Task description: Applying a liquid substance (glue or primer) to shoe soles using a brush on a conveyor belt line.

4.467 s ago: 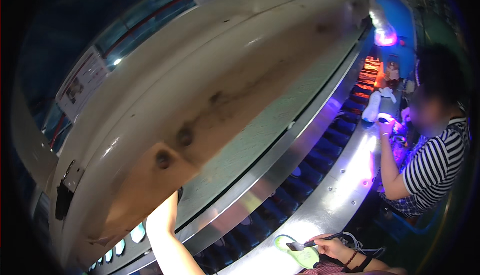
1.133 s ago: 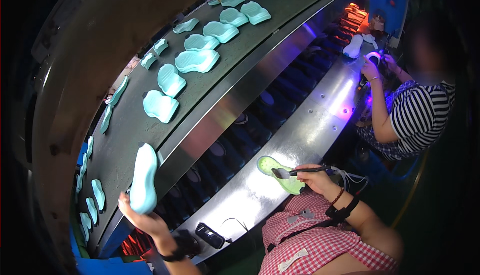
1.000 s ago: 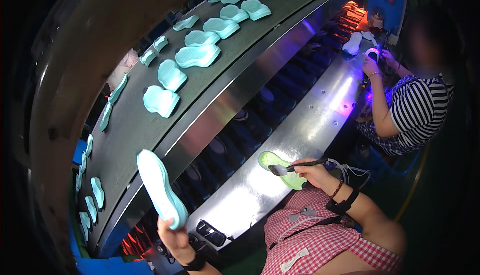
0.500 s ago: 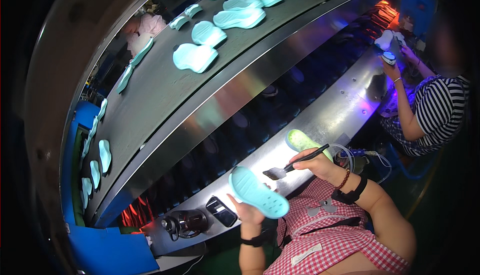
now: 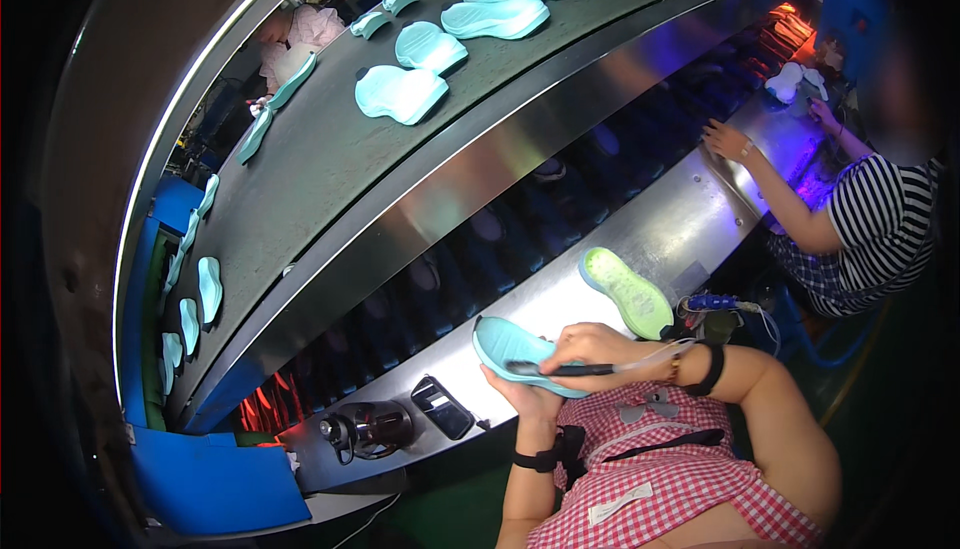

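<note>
My left hand [image 5: 532,397] grips a light-blue shoe sole [image 5: 500,339] from below, its hollow inner side turned up. My right hand [image 5: 595,347] is closed round the dark handle of a brush [image 5: 588,370]. Its bristles touch the inside of the sole, and my fingers partly cover the sole's near end. Just beyond my right hand a yellow-green shoe sole [image 5: 632,289] lies on the metal ledge [image 5: 560,294], with a pale, wet-looking inner face.
A smartphone [image 5: 443,407] and a dark flask [image 5: 372,427] rest on the ledge at the left. Beyond the ledge, a dark conveyor belt [image 5: 290,199] bears several light-blue soles. A co-worker's hand [image 5: 728,139] reaches over the ledge at the right. A blue-fitted hose [image 5: 715,303] lies nearby.
My right hand has brought the brush down onto the light-blue sole, which is now tilted differently. The co-worker's nearer hand has let go of a shoe part and moved left.
</note>
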